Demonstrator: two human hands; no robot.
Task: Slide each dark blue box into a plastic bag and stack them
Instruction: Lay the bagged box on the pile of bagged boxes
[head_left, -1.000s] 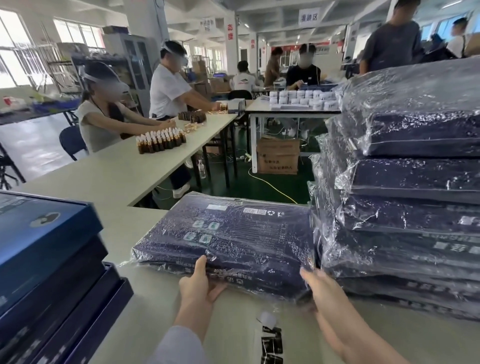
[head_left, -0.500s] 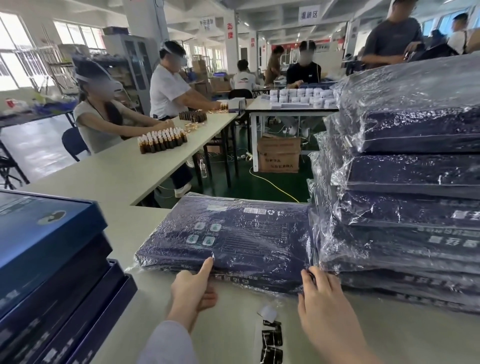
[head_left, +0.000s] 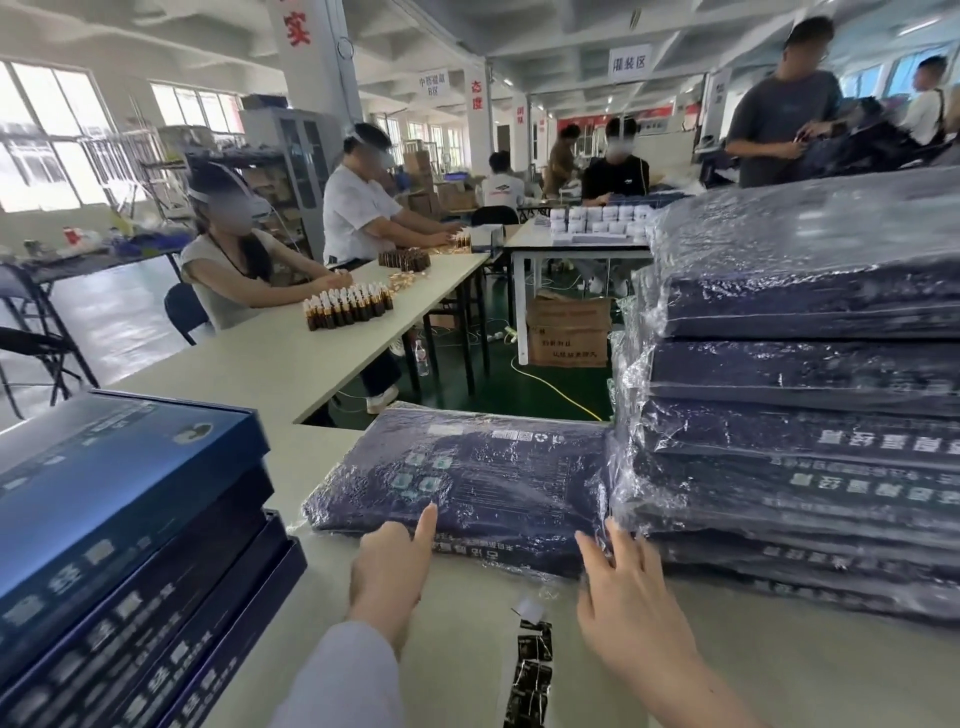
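Blue glossy cardboard boxes (head_left: 119, 545), bare of any wrapping, sit in a leaning stack at the far left of the pale surface (head_left: 291, 467), their printed long sides toward the wearer. Beyond them, on a long neighbouring surface (head_left: 270, 364), rows of small brown bottles (head_left: 348, 309) stand in front of a seated person (head_left: 228, 275).

Next comes the left hand (head_left: 389, 566), in a light sleeve, at the near long edge of the dark blue flat box in a clear crinkled plastic bag (head_left: 483, 478). Its thumb lies straight on the box's top face. The fingers are hidden beneath the hand, so I cannot tell whether the grip is clamped on the edge. The bagged box lies flat on the surface in the middle of the view, long axis running roughly left to right. One long side faces the wearer with its print upside down, and small square icons show on the top face. Its right short end touches the plastic of the pile beside it.

Nearer the wearer, between the two hands, lies a strip of small black labels (head_left: 530, 670). The right hand (head_left: 628, 603) has its fingers straight and spread, grip apart, fingertips (head_left: 615, 535) on the bag at the box's near right corner. At the far right rises a tall stack of bagged dark blue boxes (head_left: 805, 415), each flat, long sides toward the wearer, reaching well above the single box.
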